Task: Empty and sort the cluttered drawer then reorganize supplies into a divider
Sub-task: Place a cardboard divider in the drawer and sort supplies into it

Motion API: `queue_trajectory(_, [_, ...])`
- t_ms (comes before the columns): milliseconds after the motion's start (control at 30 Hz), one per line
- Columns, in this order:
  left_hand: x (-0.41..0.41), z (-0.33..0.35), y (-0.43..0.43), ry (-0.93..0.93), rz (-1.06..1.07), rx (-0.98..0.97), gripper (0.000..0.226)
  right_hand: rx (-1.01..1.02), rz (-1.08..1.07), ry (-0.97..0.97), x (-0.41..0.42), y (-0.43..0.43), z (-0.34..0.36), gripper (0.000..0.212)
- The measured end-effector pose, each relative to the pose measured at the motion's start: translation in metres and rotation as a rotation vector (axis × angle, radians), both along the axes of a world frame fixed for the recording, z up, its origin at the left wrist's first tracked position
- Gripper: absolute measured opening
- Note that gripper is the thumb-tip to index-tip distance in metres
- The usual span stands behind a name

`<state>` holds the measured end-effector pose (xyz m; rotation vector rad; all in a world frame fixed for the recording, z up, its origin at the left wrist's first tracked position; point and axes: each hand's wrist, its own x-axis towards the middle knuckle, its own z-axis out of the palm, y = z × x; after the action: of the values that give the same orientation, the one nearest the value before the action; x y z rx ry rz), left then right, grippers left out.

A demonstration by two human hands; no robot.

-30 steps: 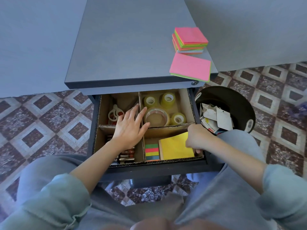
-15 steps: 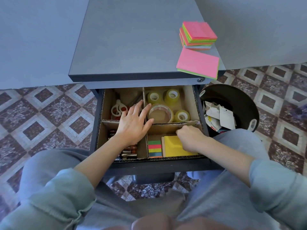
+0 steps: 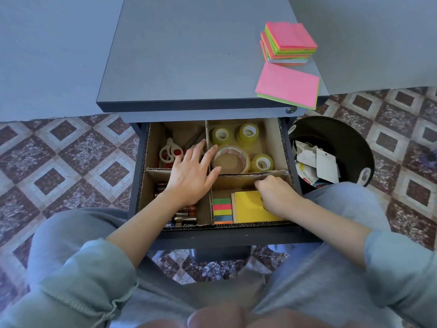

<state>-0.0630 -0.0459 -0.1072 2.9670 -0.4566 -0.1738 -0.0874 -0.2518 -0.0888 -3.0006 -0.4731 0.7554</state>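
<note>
The dark drawer (image 3: 139, 185) stands pulled out with a cardboard divider (image 3: 276, 143) of several compartments inside. My left hand (image 3: 191, 176) lies flat with spread fingers on the divider's middle cross. My right hand (image 3: 276, 195) has its fingers curled round the far edge of a yellow sticky pad (image 3: 248, 209) in the near right compartment, next to a striped multicolour pad (image 3: 222, 210). A large tape roll (image 3: 230, 159) and three small rolls (image 3: 221, 136) fill the far right compartment. Scissors (image 3: 169, 151) lie far left, batteries (image 3: 186, 216) near left.
On the grey cabinet top (image 3: 189, 55) a stack of pink-and-green sticky pads (image 3: 289, 41) and a flat pink pad (image 3: 287, 85) sit at the right edge. A black bin (image 3: 343, 143) with paper scraps stands right of the drawer. My knees flank the drawer front.
My right hand has slid left from the drawer's right edge along the yellow pad toward the middle wall. My left hand has stayed on the divider.
</note>
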Motion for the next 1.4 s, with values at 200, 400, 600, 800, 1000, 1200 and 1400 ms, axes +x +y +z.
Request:
queue_trajectory(200, [0.000, 0.000, -0.001, -0.004, 0.003, -0.009, 0.082, -0.023, -0.009, -0.070, -0.003, 0.000, 0.000, 0.023])
queue_trajectory(400, [0.000, 0.000, -0.002, -0.005, 0.009, -0.002, 0.082, 0.035, -0.036, -0.070, -0.002, -0.002, -0.001, 0.025])
queue_trajectory(600, [-0.001, 0.001, -0.001, -0.004, 0.011, -0.002, 0.083, -0.074, -0.013, -0.007, -0.004, 0.002, 0.001, 0.026])
queue_trajectory(800, [0.000, 0.001, -0.002, 0.001, 0.016, 0.004, 0.083, -0.117, 0.262, 0.028, -0.004, 0.016, 0.001, 0.063])
queue_trajectory(1000, [0.001, -0.001, -0.001, 0.002, 0.020, 0.000, 0.073, -0.205, 0.432, -0.013, 0.003, 0.036, 0.001, 0.059])
queue_trajectory(1200, [0.001, -0.001, -0.001, -0.007, 0.017, 0.000, 0.083, -0.248, 0.460, -0.034, 0.002, 0.035, 0.003, 0.053])
queue_trajectory(1400, [-0.001, -0.001, -0.001, 0.008, 0.011, -0.013, 0.084, -0.256, 0.440, 0.009, 0.001, 0.032, 0.004, 0.049])
